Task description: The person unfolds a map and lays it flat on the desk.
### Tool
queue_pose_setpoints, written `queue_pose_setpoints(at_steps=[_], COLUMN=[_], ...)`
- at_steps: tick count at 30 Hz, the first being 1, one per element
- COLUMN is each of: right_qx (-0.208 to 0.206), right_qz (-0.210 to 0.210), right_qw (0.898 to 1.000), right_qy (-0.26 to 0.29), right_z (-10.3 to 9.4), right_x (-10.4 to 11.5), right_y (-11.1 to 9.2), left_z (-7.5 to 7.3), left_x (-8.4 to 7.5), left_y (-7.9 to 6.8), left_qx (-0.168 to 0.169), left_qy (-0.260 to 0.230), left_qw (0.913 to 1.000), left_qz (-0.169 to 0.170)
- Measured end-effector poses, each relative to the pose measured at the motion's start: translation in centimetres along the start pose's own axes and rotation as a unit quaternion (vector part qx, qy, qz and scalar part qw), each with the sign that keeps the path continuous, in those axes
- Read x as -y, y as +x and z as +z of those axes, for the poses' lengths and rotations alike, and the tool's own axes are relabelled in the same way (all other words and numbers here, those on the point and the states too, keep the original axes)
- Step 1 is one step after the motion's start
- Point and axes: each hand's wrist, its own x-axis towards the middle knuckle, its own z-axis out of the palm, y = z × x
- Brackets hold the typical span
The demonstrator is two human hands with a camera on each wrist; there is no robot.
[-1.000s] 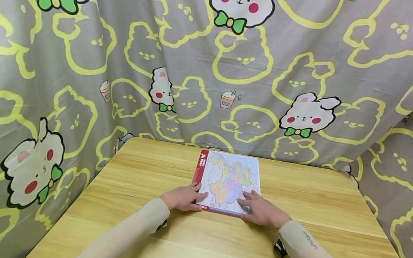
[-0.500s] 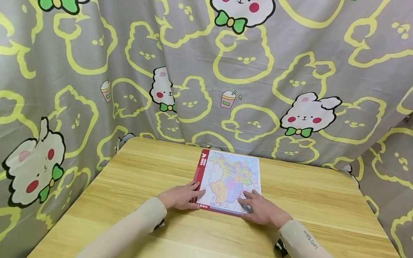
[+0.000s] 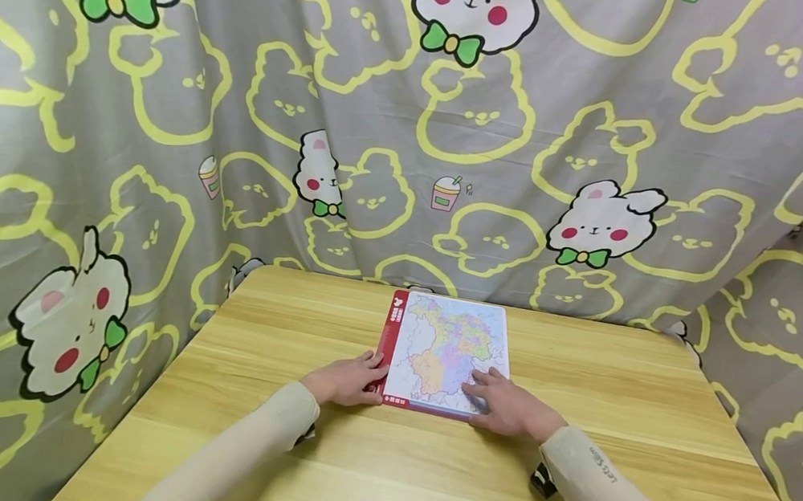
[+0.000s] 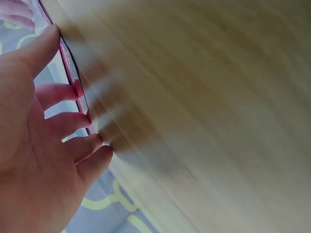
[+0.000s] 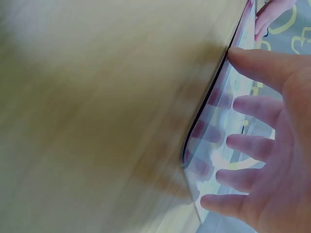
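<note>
Probably to steady it, the left hand and right hand, fingers spread, flanked the near corners of the map board, which lay flat by the tabletop's far edge, about midway along.

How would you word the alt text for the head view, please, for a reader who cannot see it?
A person's left hand and right hand rest at the near corners of a colorful flat map with a red left border. It lies on a wooden table, before a cartoon-patterned gray curtain.
</note>
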Motion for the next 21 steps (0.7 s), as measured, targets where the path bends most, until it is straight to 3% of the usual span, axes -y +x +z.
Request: queue_pose_setpoints(at_steps=[12,21], right_qx=[-0.018,-0.017], right_qz=[-0.051,-0.048], right_qw=[0.998,0.998], right_qy=[-0.030,-0.035], right_z=[-0.6,-0.2], right_x=[3.4,5.3], right_y=[2.7,5.0], left_z=[0.2,0.3], left_x=[0.1,0.2], left_y=[0.2,0.2], left_qx=[0.001,-0.003], left_qy=[0.002,0.005], left_qw=[1.0000,1.0000], left_qz=[-0.004,-0.002])
